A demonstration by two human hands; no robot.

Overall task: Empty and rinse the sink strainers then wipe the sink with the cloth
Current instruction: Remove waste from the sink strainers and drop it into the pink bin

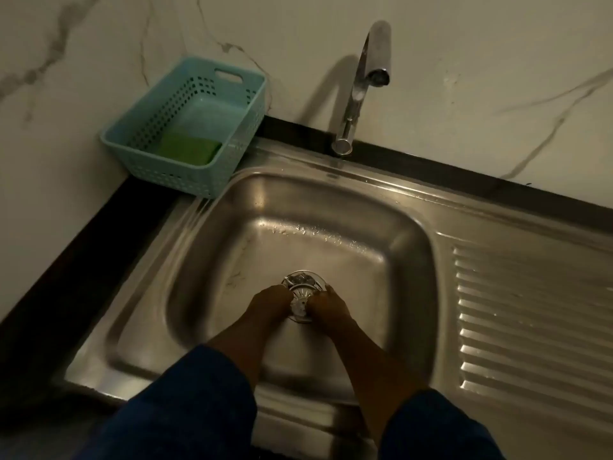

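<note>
A round metal strainer (301, 295) sits at the drain in the middle of the stainless steel sink (252, 207). My left hand (270, 305) pinches its left edge and my right hand (330, 307) pinches its right edge, fingers curled on the rim. The strainer looks tilted or partly lifted; behind it the open drain ring (300, 278) shows. Both forearms reach down into the basin from dark blue sleeves. No cloth is in view.
A teal perforated basket (139, 161) holding a green sponge (189, 148) stands at the sink's back left corner. A chrome tap (363, 84) rises behind the basin, no water running. A ribbed draining board (530, 313) lies to the right. Marble wall behind.
</note>
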